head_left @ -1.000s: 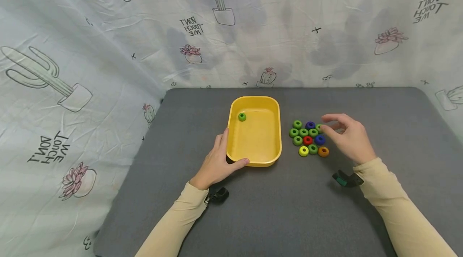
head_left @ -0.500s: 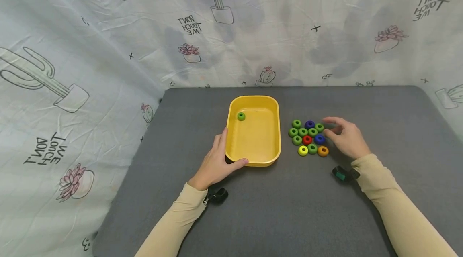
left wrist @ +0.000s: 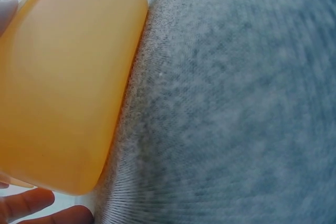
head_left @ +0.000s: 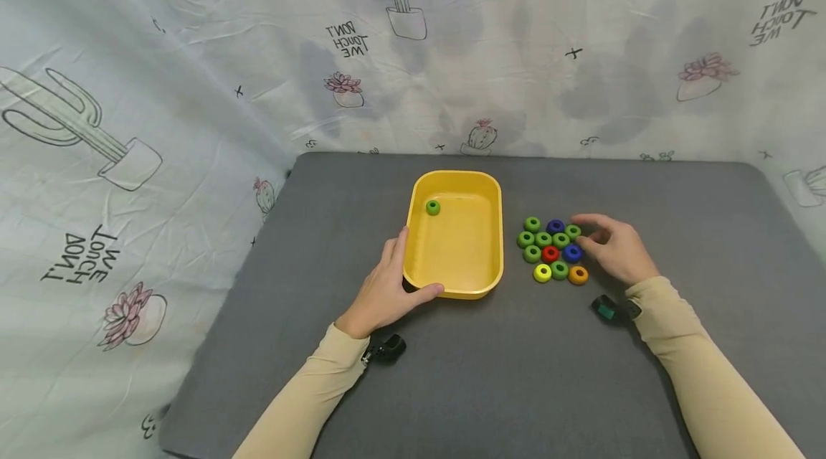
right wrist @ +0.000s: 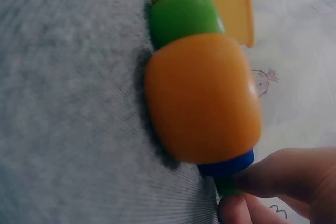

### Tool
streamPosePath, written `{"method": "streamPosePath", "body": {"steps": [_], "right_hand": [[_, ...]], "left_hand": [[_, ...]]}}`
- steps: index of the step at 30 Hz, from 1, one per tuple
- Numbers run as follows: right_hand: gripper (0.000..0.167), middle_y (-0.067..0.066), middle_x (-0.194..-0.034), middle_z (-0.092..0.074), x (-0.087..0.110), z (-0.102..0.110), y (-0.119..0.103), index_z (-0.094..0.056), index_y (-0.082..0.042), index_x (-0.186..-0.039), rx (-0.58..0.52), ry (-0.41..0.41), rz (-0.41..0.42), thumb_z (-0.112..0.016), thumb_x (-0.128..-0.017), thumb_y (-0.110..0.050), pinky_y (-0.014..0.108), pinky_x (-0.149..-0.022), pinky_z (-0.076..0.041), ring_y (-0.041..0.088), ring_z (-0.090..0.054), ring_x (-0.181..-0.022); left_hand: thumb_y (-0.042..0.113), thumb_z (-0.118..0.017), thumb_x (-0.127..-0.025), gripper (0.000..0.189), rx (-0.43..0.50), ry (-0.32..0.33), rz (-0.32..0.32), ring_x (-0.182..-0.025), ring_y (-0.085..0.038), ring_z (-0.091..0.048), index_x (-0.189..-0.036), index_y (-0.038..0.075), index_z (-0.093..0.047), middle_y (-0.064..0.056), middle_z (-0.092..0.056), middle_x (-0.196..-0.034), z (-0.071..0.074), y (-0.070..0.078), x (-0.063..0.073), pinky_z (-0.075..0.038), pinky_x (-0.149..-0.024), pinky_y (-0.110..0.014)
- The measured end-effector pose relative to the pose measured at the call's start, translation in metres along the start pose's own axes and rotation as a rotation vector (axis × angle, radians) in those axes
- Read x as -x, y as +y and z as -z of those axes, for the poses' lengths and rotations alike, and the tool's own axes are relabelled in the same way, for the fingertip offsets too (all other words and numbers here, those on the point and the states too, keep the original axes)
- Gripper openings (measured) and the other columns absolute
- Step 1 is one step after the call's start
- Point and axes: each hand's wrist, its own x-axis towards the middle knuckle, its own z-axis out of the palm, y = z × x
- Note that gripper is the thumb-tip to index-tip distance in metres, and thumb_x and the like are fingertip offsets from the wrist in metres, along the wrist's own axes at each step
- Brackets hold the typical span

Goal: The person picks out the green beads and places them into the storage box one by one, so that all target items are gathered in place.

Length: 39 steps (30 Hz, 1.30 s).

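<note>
My left hand point(head_left: 381, 287) rests around the near-left corner of a yellow tray point(head_left: 454, 288), with straight fingers along its left side and the thumb on the front rim. One green bead point(head_left: 433, 207) lies inside the tray, toward the far left. At the right edge of a group of beads, my right hand point(head_left: 616, 249) pinches a green bead point(right wrist: 227, 185) between thumb and finger. An orange bead point(right wrist: 205, 98) and a blue bead point(right wrist: 228, 164) partly cover that pinch in the right wrist view.
To the right of the tray, several beads sit close together: mostly green, plus a red bead point(head_left: 550, 254), a yellow bead point(head_left: 542, 272) and blue ones. The grey table point(head_left: 503, 373) ends at a patterned cloth point(head_left: 529, 86) behind and at the left.
My right hand has come down to the green bead at the group's right edge, its thumb and finger closing on it. The left hand and tray have stayed put.
</note>
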Motion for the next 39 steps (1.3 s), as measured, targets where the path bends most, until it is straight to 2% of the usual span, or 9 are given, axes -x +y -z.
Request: {"method": "streamPosePath", "body": {"steps": [4, 13, 20, 33, 39], "right_hand": [[0.037, 0.016, -0.097, -0.073, 0.0001, -0.0011, 0.0054, -0.065, -0.009, -0.139, -0.006, 0.014, 0.027, -0.066, -0.103, -0.016, 0.033, -0.063, -0.044, 0.014, -0.062, -0.075], [0.033, 0.012, -0.089, -0.070, 0.0012, -0.0060, 0.0083, -0.070, -0.009, -0.132, -0.022, 0.074, 0.055, -0.071, -0.100, -0.014, 0.029, -0.060, -0.042, 0.010, -0.055, -0.068], [0.033, 0.012, -0.091, -0.069, 0.0036, -0.0066, 0.0094, -0.070, -0.008, -0.130, -0.057, 0.095, 0.065, -0.073, -0.099, -0.015, 0.027, -0.061, -0.041, 0.003, -0.054, -0.072], [0.035, 0.014, -0.101, -0.068, 0.0047, -0.0058, 0.0112, -0.070, -0.008, -0.132, -0.058, 0.106, 0.021, -0.073, -0.100, -0.020, 0.025, -0.065, -0.041, -0.003, -0.053, -0.077], [0.032, 0.014, -0.099, -0.069, 0.0063, -0.0054, 0.0109, -0.070, -0.006, -0.129, -0.084, 0.134, 0.020, -0.074, -0.099, -0.017, 0.022, -0.066, -0.042, -0.006, -0.055, -0.077]], "left_hand": [[0.071, -0.072, -0.086, 0.120, 0.005, 0.001, 0.003, -0.116, -0.021, -0.053, -0.169, 0.024, -0.001, -0.003, -0.035, -0.154, -0.0009, 0.0004, -0.0003, -0.051, -0.094, -0.043], [0.070, -0.072, -0.086, 0.119, -0.003, 0.006, 0.003, -0.116, -0.021, -0.054, -0.169, 0.026, 0.000, -0.002, -0.034, -0.155, -0.0004, 0.0009, -0.0003, -0.051, -0.094, -0.043], [0.069, -0.072, -0.086, 0.118, -0.002, 0.001, 0.002, -0.116, -0.021, -0.053, -0.169, 0.025, 0.000, -0.002, -0.034, -0.155, -0.0001, 0.0019, 0.0002, -0.051, -0.094, -0.042], [0.071, -0.072, -0.085, 0.119, 0.015, -0.005, -0.003, -0.120, -0.022, -0.053, -0.169, 0.026, 0.000, -0.002, -0.034, -0.156, -0.0002, 0.0037, 0.0001, -0.051, -0.098, -0.044], [0.071, -0.072, -0.085, 0.120, 0.013, -0.009, -0.003, -0.118, -0.021, -0.053, -0.169, 0.026, 0.000, -0.003, -0.035, -0.155, -0.0030, 0.0044, 0.0029, -0.051, -0.097, -0.045]]}}
